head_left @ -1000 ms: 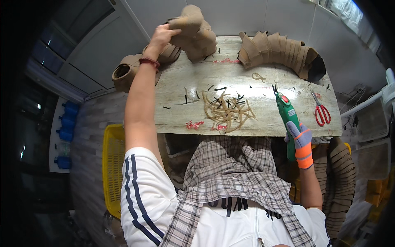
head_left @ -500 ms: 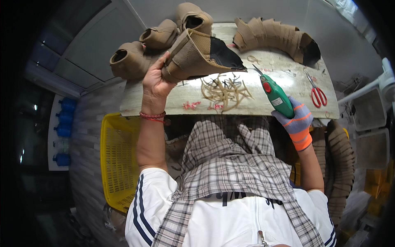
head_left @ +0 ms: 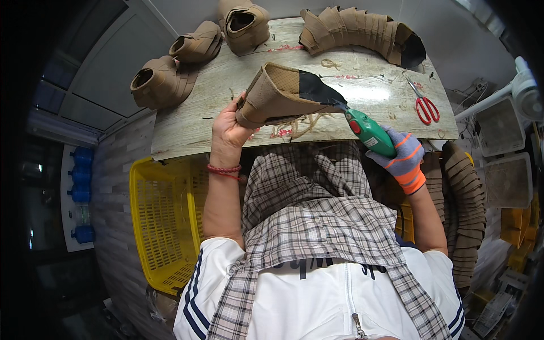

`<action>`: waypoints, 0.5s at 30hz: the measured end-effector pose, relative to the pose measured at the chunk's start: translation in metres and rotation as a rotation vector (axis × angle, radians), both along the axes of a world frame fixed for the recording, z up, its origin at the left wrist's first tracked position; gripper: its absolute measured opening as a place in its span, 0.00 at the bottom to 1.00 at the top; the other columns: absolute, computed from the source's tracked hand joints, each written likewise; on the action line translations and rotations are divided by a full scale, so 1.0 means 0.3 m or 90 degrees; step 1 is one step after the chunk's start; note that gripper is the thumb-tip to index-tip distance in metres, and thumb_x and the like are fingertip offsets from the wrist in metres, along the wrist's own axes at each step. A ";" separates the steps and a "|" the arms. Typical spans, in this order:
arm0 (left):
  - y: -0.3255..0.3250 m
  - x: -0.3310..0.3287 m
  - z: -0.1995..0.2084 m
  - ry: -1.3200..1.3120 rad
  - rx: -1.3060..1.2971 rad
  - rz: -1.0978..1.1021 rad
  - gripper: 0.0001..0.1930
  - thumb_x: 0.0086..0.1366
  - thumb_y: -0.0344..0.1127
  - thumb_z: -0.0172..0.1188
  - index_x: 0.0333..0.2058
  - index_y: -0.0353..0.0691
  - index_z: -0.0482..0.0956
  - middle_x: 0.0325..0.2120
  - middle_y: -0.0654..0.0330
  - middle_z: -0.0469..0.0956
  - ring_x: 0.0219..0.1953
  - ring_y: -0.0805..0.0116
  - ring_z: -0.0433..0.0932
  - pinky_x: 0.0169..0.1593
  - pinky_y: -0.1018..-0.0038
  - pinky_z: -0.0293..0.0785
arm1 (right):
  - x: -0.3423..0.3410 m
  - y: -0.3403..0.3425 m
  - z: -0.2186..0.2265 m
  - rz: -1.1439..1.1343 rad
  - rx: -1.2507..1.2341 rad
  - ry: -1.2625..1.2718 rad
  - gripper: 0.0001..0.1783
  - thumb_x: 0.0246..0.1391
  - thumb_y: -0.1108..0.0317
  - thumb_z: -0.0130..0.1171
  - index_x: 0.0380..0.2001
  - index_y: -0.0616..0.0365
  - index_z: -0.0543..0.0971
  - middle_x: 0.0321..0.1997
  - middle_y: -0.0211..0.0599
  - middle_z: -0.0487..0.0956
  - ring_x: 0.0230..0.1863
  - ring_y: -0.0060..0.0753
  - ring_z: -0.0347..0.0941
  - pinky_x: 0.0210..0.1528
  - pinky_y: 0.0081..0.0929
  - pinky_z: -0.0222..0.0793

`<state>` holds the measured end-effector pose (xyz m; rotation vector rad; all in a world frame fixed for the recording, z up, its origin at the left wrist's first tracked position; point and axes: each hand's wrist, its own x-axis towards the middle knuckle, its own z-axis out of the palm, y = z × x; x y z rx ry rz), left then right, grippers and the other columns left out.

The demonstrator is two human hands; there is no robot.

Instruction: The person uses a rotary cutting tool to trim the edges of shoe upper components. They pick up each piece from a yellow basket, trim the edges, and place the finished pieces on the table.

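Note:
My bare left hand [head_left: 231,129] grips a brown shoe upper [head_left: 269,101] by one end, holding it above the table. Its opening faces up, and a black-lined part [head_left: 317,89] narrows toward the right. Gloved in grey and orange, my right hand [head_left: 401,157] is wrapped round a green handheld power cutter [head_left: 371,135] with a red button. The tool's tip meets the black pointed end of the upper; whether it has entered the material I cannot tell. Tan trimmed strips [head_left: 309,126] lie beneath, partly hidden by the upper.
Three brown shoe uppers [head_left: 161,85] stand along the table's [head_left: 192,130] left and far side. A nested row of uppers [head_left: 354,37] lies at the back right, near red-handled scissors [head_left: 427,110]. Yellow baskets [head_left: 164,215] are below left; more stacked uppers [head_left: 466,209] hang below right.
The upper has come lower and nearer, away from the standing uppers. My right hand has brought the cutter's tip from apart to the upper's black end. The whole view has shifted slightly.

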<state>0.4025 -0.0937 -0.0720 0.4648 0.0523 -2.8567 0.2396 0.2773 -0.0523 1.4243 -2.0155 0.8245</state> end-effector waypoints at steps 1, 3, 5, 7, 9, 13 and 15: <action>0.001 -0.003 -0.008 -0.019 -0.011 0.005 0.11 0.71 0.31 0.43 0.42 0.29 0.73 0.44 0.44 0.76 0.47 0.51 0.76 0.55 0.50 0.73 | 0.004 -0.006 0.002 0.009 0.001 -0.001 0.35 0.25 0.53 0.79 0.40 0.55 0.80 0.25 0.35 0.80 0.20 0.36 0.72 0.25 0.29 0.68; -0.003 -0.002 -0.033 -0.006 0.004 -0.007 0.12 0.71 0.31 0.44 0.42 0.28 0.73 0.44 0.44 0.76 0.48 0.50 0.76 0.56 0.50 0.72 | 0.010 -0.017 0.008 0.026 0.002 -0.004 0.35 0.26 0.52 0.79 0.41 0.55 0.80 0.25 0.34 0.80 0.20 0.36 0.71 0.25 0.29 0.68; -0.005 -0.002 -0.059 0.057 0.054 -0.046 0.13 0.70 0.31 0.44 0.43 0.26 0.73 0.44 0.42 0.77 0.49 0.50 0.76 0.58 0.50 0.70 | 0.010 -0.015 -0.004 0.020 0.016 -0.004 0.35 0.26 0.52 0.79 0.41 0.55 0.80 0.24 0.34 0.79 0.20 0.35 0.71 0.25 0.28 0.68; 0.001 -0.009 -0.069 0.030 0.032 -0.042 0.13 0.70 0.31 0.44 0.43 0.26 0.73 0.44 0.43 0.77 0.49 0.50 0.76 0.57 0.49 0.70 | 0.012 -0.017 -0.008 0.022 0.015 -0.005 0.35 0.26 0.51 0.79 0.41 0.55 0.80 0.23 0.34 0.78 0.19 0.35 0.71 0.24 0.28 0.68; 0.018 -0.017 -0.065 0.032 0.027 -0.052 0.13 0.70 0.31 0.44 0.42 0.27 0.74 0.43 0.43 0.77 0.48 0.51 0.76 0.57 0.48 0.71 | 0.020 -0.031 -0.005 0.032 0.000 -0.007 0.35 0.26 0.51 0.79 0.41 0.55 0.80 0.21 0.34 0.78 0.19 0.34 0.71 0.24 0.28 0.67; 0.074 -0.025 -0.033 0.094 0.043 -0.086 0.13 0.71 0.32 0.44 0.44 0.29 0.74 0.44 0.45 0.77 0.49 0.51 0.76 0.57 0.48 0.70 | 0.035 -0.053 0.000 0.045 -0.010 -0.010 0.36 0.25 0.51 0.79 0.41 0.55 0.80 0.21 0.34 0.77 0.18 0.34 0.70 0.23 0.28 0.67; 0.094 -0.025 -0.033 0.102 0.022 -0.074 0.14 0.71 0.33 0.43 0.45 0.29 0.73 0.46 0.45 0.76 0.51 0.51 0.75 0.58 0.49 0.70 | 0.059 -0.059 0.005 0.036 0.005 -0.022 0.36 0.24 0.52 0.79 0.41 0.55 0.80 0.21 0.35 0.78 0.18 0.35 0.70 0.23 0.28 0.67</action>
